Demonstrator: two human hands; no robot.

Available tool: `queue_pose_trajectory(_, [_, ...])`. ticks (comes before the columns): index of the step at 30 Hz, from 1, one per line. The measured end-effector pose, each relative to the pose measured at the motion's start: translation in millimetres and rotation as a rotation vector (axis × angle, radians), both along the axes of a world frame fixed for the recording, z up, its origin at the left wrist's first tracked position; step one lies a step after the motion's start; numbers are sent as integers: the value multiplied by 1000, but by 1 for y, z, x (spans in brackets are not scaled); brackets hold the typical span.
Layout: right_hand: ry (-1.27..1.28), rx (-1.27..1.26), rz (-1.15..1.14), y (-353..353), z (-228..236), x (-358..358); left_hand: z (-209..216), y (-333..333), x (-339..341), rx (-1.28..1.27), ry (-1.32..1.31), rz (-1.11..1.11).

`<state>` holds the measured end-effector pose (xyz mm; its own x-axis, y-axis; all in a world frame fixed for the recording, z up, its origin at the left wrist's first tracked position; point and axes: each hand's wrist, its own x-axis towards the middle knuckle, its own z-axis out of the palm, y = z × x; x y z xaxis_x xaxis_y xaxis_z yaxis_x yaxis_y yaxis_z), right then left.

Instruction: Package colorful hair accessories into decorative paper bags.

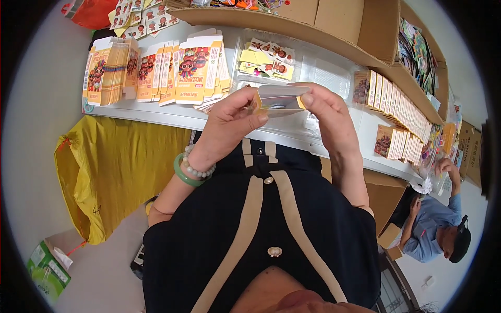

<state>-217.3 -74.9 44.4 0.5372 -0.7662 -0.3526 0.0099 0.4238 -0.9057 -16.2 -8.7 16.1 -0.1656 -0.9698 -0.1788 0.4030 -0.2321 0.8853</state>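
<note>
Between my two hands, a small yellow-and-white paper carton [280, 91] is held above the table's near edge, its open end turned up. The inside shows partly, but what lies in it is not clear. My left hand [227, 120] pinches the carton's left side, thumb along the near edge. At the opposite side, my right hand [334, 112] grips it with the thumb on the upper right corner. Just beyond is a clear plastic tray [236, 73] with sticker sheets [269, 57]. Left of it stand stacks of flattened printed cartons [195, 73].
Filled-out cartons [389, 99] stand in rows on the right of the white table [162, 116]. Large cardboard boxes [334, 23] line the far side. A yellow sack [115, 172] hangs at the left. Another person [433, 227] works at the far right.
</note>
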Motion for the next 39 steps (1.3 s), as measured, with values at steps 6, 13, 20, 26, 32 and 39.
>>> queue_pose_trajectory(6, [140,-212,49,15,12,-2,9,11,-1,56,-98,-38])
queue_pose_trajectory(13, [169,-190,-42,33,12,0,26,18,2,202,202,-187])
queue_pose_trajectory(20, [328,-191,209,38,9,-1,26,23,5,548,188,-139])
queue_pose_trajectory(26, [251,-332,303,39,-10,1,19,27,8,505,-57,-235])
queue_pose_trajectory(32, [94,-656,339,32,-9,-1,18,21,13,454,-61,-280])
queue_pose_trajectory(39, [213,-476,267,35,-23,-4,14,18,3,587,167,-215])
